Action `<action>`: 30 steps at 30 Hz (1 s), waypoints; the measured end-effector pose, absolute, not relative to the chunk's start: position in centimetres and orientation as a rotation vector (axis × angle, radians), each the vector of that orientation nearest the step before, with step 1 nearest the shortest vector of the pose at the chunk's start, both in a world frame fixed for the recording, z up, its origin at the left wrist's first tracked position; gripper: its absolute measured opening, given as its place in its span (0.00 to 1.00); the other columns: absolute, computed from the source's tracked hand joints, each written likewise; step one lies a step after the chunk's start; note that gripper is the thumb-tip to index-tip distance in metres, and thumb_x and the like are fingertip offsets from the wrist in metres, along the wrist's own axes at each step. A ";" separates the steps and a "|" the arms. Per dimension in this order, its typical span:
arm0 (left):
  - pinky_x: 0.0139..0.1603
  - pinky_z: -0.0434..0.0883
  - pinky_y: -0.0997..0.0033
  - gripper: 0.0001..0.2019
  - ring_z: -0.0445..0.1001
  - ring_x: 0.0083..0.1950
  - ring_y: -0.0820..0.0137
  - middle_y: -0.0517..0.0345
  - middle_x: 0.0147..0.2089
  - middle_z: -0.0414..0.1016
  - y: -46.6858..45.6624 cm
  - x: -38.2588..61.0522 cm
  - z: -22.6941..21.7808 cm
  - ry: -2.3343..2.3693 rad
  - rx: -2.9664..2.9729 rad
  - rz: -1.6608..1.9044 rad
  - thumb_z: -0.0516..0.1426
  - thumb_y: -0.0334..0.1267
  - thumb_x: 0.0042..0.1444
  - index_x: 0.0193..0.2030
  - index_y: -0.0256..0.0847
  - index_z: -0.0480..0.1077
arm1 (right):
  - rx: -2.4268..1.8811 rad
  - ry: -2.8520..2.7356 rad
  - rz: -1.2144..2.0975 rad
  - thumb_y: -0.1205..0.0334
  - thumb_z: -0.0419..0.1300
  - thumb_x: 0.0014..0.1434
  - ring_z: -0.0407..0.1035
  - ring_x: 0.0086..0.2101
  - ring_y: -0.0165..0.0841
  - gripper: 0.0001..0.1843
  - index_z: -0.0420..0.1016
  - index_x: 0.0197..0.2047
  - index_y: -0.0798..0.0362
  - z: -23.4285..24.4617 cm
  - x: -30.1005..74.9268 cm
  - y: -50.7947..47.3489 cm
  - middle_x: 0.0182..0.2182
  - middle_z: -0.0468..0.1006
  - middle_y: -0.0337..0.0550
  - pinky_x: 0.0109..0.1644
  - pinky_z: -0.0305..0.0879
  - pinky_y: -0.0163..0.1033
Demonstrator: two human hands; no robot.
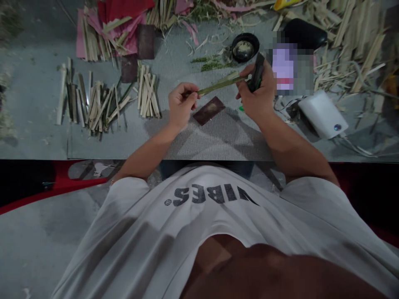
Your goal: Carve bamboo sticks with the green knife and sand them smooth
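My left hand [181,103] is closed around the near end of a thin green bamboo strip [218,85], held level above the grey work surface [174,141]. My right hand [258,94] grips a dark-handled knife [257,74] and rests against the strip's far end. A small dark brown rectangular piece [208,111] lies flat on the surface just below the strip, between my two hands.
Cut bamboo sticks [93,104] lie in rows at left, and a smaller bundle [148,93] sits nearer. Pink and red paper [118,20] is heaped at the back. A black bowl [245,47], a white box [322,114] and loose shavings [349,41] are at right.
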State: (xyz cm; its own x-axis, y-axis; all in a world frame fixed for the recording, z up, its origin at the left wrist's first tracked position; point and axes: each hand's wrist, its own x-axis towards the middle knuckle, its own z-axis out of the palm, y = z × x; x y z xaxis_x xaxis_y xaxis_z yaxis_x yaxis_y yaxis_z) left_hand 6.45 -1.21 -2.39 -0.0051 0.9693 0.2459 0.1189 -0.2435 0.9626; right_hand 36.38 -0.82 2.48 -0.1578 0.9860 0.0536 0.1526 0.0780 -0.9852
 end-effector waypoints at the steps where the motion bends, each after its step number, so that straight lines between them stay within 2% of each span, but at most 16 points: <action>1: 0.35 0.81 0.58 0.37 0.79 0.33 0.66 0.52 0.43 0.89 -1.2 6.5 -2.5 1.203 1.488 1.341 0.65 0.88 0.73 0.50 0.53 0.82 | -1.207 -1.436 1.056 0.70 0.69 0.88 0.69 0.39 0.35 0.14 0.70 0.59 0.42 2.3 36.4 -0.8 0.46 0.78 0.41 0.47 0.69 0.44; 3: 0.36 0.81 0.58 0.40 0.80 0.33 0.66 0.51 0.44 0.90 -1.1 6.7 -2.7 1.224 1.516 1.342 0.64 0.92 0.71 0.50 0.53 0.82 | -1.208 -1.430 0.932 0.70 0.74 0.85 0.71 0.36 0.33 0.15 0.73 0.57 0.43 2.0 36.4 -0.6 0.45 0.80 0.41 0.45 0.70 0.45; 5: 0.36 0.81 0.59 0.42 0.80 0.32 0.67 0.51 0.44 0.90 -1.0 6.8 -2.8 1.236 1.530 1.351 0.63 0.93 0.70 0.50 0.52 0.83 | -1.175 -1.419 0.952 0.62 0.79 0.85 0.73 0.34 0.31 0.15 0.75 0.56 0.43 1.4 36.4 -0.3 0.42 0.80 0.40 0.42 0.72 0.44; 6: 0.36 0.80 0.60 0.43 0.81 0.32 0.67 0.52 0.42 0.90 -1.0 6.9 -2.8 1.242 1.538 1.344 0.61 0.93 0.72 0.49 0.51 0.83 | -1.149 -1.405 0.967 0.54 0.81 0.85 0.74 0.33 0.31 0.17 0.75 0.55 0.43 1.1 36.4 -0.1 0.41 0.81 0.39 0.40 0.73 0.44; 8: 0.36 0.79 0.63 0.43 0.81 0.32 0.68 0.53 0.39 0.89 -1.0 6.9 -2.6 1.253 1.571 1.305 0.58 0.92 0.75 0.48 0.50 0.84 | -1.096 -1.376 0.993 0.32 0.83 0.82 0.73 0.30 0.31 0.29 0.76 0.55 0.42 0.3 36.3 0.4 0.41 0.82 0.39 0.34 0.71 0.45; 10: 0.36 0.78 0.63 0.44 0.81 0.31 0.68 0.53 0.36 0.88 -1.1 6.9 -2.3 1.247 1.632 1.265 0.57 0.92 0.76 0.46 0.49 0.84 | -1.071 -1.324 0.984 0.11 0.81 0.72 0.68 0.25 0.31 0.43 0.74 0.52 0.41 -0.5 35.9 1.1 0.40 0.83 0.38 0.28 0.65 0.47; 11: 0.36 0.77 0.63 0.44 0.80 0.31 0.68 0.54 0.34 0.87 -1.2 6.8 -2.0 1.245 1.674 1.251 0.57 0.91 0.76 0.44 0.49 0.84 | -1.068 -1.292 0.972 0.05 0.80 0.66 0.65 0.23 0.31 0.48 0.73 0.50 0.40 -0.9 35.7 1.4 0.39 0.83 0.37 0.27 0.62 0.47; 13: 0.37 0.75 0.61 0.43 0.80 0.31 0.66 0.53 0.31 0.85 -1.5 6.7 -1.5 1.257 1.758 1.235 0.58 0.90 0.78 0.39 0.49 0.83 | -1.066 -1.244 0.965 0.00 0.81 0.58 0.62 0.21 0.31 0.52 0.73 0.48 0.40 -1.4 35.2 1.9 0.36 0.82 0.36 0.25 0.60 0.46; 17: 0.36 0.74 0.57 0.41 0.77 0.29 0.64 0.53 0.28 0.81 -1.9 6.6 -0.9 1.270 1.857 1.183 0.58 0.85 0.82 0.33 0.51 0.79 | -1.086 -1.219 0.944 -0.03 0.80 0.53 0.61 0.19 0.31 0.54 0.75 0.46 0.40 -1.0 34.6 1.6 0.32 0.82 0.33 0.22 0.55 0.46; 20: 0.36 0.74 0.57 0.40 0.76 0.28 0.64 0.54 0.27 0.80 -1.8 6.6 -1.4 1.248 1.848 1.159 0.59 0.84 0.81 0.32 0.51 0.78 | -1.110 -1.213 0.950 -0.01 0.78 0.55 0.62 0.20 0.32 0.52 0.76 0.47 0.39 -0.2 34.4 1.1 0.33 0.84 0.34 0.22 0.53 0.45; 23: 0.33 0.72 0.61 0.40 0.74 0.27 0.66 0.57 0.27 0.78 -1.2 6.7 -2.7 1.254 1.728 1.167 0.58 0.86 0.80 0.38 0.50 0.78 | -1.147 -1.200 0.966 0.04 0.75 0.64 0.62 0.20 0.32 0.46 0.78 0.52 0.39 0.4 34.5 1.0 0.36 0.87 0.35 0.24 0.51 0.45; 26: 0.31 0.68 0.62 0.40 0.70 0.26 0.69 0.60 0.30 0.77 -0.1 6.8 -4.4 1.249 1.580 1.216 0.57 0.89 0.79 0.42 0.50 0.75 | -1.216 -1.214 0.993 0.13 0.70 0.76 0.64 0.21 0.31 0.38 0.78 0.56 0.41 0.1 35.0 1.5 0.39 0.88 0.39 0.26 0.52 0.46; 28: 0.30 0.66 0.59 0.42 0.69 0.27 0.69 0.59 0.35 0.76 0.7 6.7 -5.3 1.237 1.479 1.291 0.56 0.92 0.76 0.44 0.51 0.72 | -1.311 -1.296 0.992 0.21 0.64 0.86 0.65 0.23 0.31 0.31 0.76 0.55 0.42 -0.4 35.6 2.0 0.41 0.89 0.42 0.29 0.55 0.46; 30: 0.29 0.64 0.58 0.42 0.65 0.28 0.68 0.61 0.34 0.71 1.5 6.5 -6.0 1.220 1.412 1.333 0.54 0.94 0.75 0.46 0.53 0.71 | -1.381 -1.487 0.975 0.32 0.55 0.96 0.69 0.28 0.34 0.26 0.73 0.54 0.43 -0.8 36.5 2.5 0.44 0.89 0.49 0.36 0.62 0.47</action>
